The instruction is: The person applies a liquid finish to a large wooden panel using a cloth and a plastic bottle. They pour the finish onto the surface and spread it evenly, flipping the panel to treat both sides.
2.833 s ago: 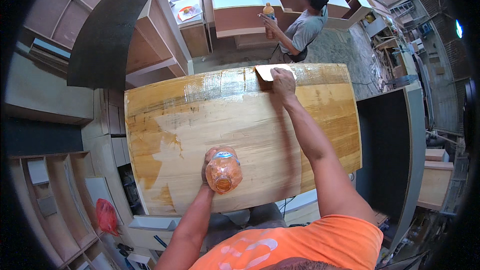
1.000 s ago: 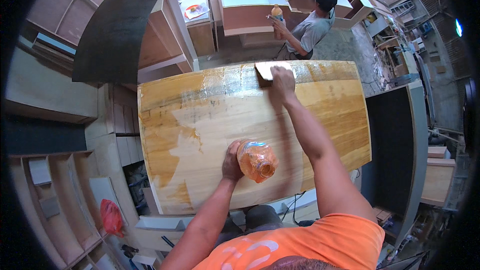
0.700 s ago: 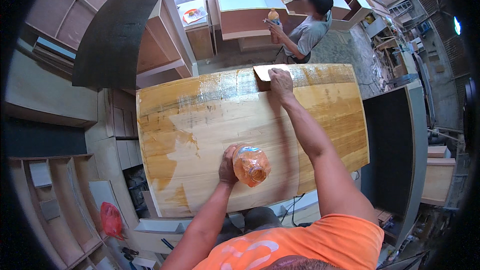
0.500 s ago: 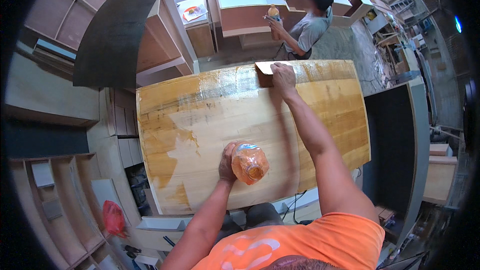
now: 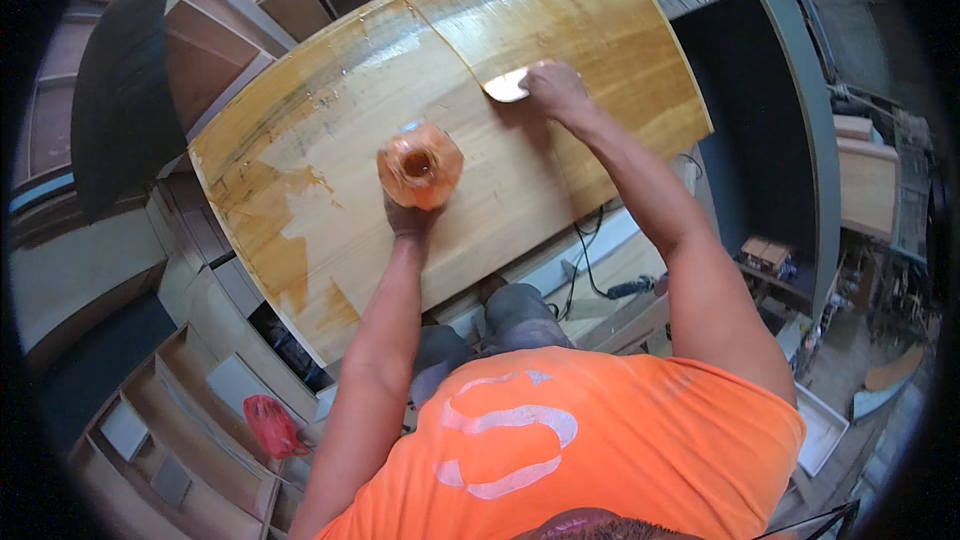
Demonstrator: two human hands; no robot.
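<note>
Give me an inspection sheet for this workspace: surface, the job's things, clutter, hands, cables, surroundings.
Surface: wooden panel, mostly glossy and amber-coated, with pale bare patches at its near left part.
Job's things: orange bottle, open top up; flat spreader lying on the panel.
Clutter: nothing seen on the panel.
Hands: left hand grips the bottle; right hand presses the spreader.
Cables: black cable below the panel's near edge.
Surroundings: wooden shelf units, red bag, dark cabinet.

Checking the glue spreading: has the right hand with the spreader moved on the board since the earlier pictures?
Yes. The right hand with the spreader has come back from the wooden board's far edge toward its middle, nearer the orange bottle.
</note>
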